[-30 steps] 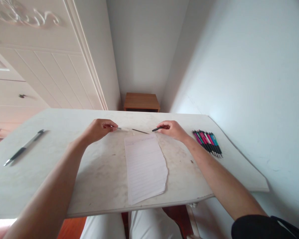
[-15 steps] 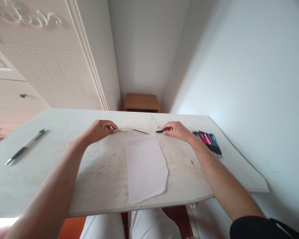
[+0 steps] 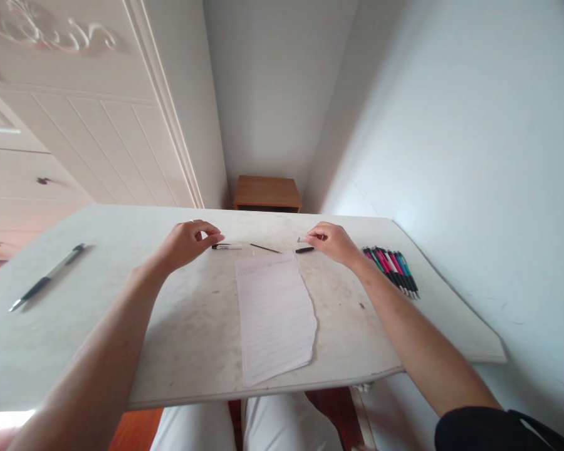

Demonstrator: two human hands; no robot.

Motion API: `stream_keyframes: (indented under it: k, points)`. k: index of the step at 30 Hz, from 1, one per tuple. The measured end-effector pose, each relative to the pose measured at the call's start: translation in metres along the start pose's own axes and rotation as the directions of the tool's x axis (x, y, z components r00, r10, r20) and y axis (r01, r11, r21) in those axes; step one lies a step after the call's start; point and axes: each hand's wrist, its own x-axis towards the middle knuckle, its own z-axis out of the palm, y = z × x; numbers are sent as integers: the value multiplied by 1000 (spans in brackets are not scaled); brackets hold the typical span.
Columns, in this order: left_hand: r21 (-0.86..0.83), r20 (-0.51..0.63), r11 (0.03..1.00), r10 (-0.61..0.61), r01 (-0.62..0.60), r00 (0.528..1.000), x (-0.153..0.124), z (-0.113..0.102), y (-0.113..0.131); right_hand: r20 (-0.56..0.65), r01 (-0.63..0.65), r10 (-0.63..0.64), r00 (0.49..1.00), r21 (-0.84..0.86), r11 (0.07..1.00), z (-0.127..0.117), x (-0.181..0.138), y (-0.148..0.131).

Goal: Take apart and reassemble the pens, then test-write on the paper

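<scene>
My left hand point(image 3: 190, 243) hovers just above a clear pen barrel with a black end point(image 3: 223, 247), its fingers loosely curled and holding nothing visible. Across the table my right hand point(image 3: 331, 240) is loosely curled too, with nothing visible in its fingers. A black pen grip point(image 3: 304, 250) lies just below its fingertips. Beside those fingertips is a small metal pen tip point(image 3: 299, 239). Between my hands a thin dark ink refill point(image 3: 266, 248) lies at a slant. Nearer to me is a lined paper sheet point(image 3: 277, 326) with a torn right edge and writing along its top.
Several colourful pens point(image 3: 395, 272) lie in a row at the right, partly behind my forearm. One white-and-black pen point(image 3: 47, 279) lies far left on the white table point(image 3: 192, 351). Behind stands a small wooden cabinet point(image 3: 267, 191). Walls and a pale wardrobe point(image 3: 98, 125) border the table.
My left hand has let go of the clear barrel and lifted slightly. My right hand has released the black grip and risen a little. The pen parts lie on the table.
</scene>
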Motion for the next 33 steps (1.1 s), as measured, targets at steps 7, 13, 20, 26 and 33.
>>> stream_keyframes:
  k: [7, 13, 20, 26, 33]
  points:
    - [41, -92, 990, 140, -136, 986, -3, 10, 17, 10, 134, -135, 991, 26, 991, 27, -6, -11]
    - [10, -143, 937, 348, -350, 927, -4, 39, 34, -5, 155, -155, 988, -2, 988, 37, -7, -8]
    - [127, -28, 912, 396, -389, 918, -7, 75, 56, -71, 161, -158, 985, 51, 986, 49, -9, -20]
    - [246, 49, 877, 414, -413, 909, -3, 81, 62, -156, 149, -139, 978, 58, 987, 46, -8, -19]
    - [268, 44, 835, 489, -481, 871, 0, 82, 67, -9, 147, -148, 989, -49, 988, 53, -8, -22]
